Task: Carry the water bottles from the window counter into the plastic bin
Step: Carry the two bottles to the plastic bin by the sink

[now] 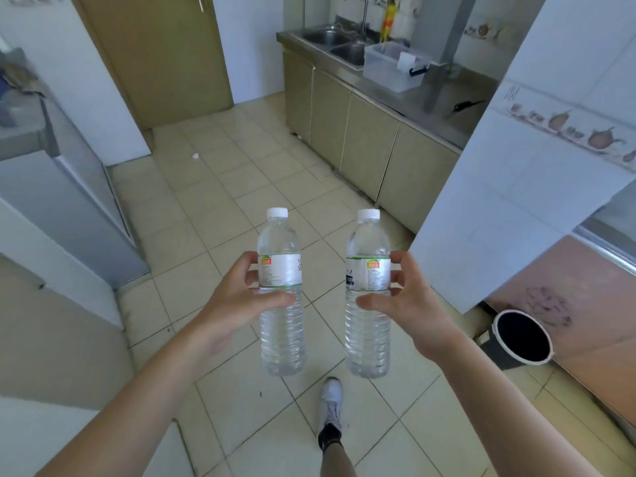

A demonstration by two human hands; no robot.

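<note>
Holding one water bottle apiece, your hands are closed round the labels: left hand point(237, 297) on the left bottle point(282, 294), right hand point(409, 301) on the right bottle point(368, 294), both upright, caps up, side by side and apart. The plastic bin point(392, 65) sits well ahead and to your right, on the steel tabletop point(406, 98) just beside the sink point(330, 37). Its long axis runs along the tabletop edge. Your right hand looks the nearer; expect that bottle in first.
</note>
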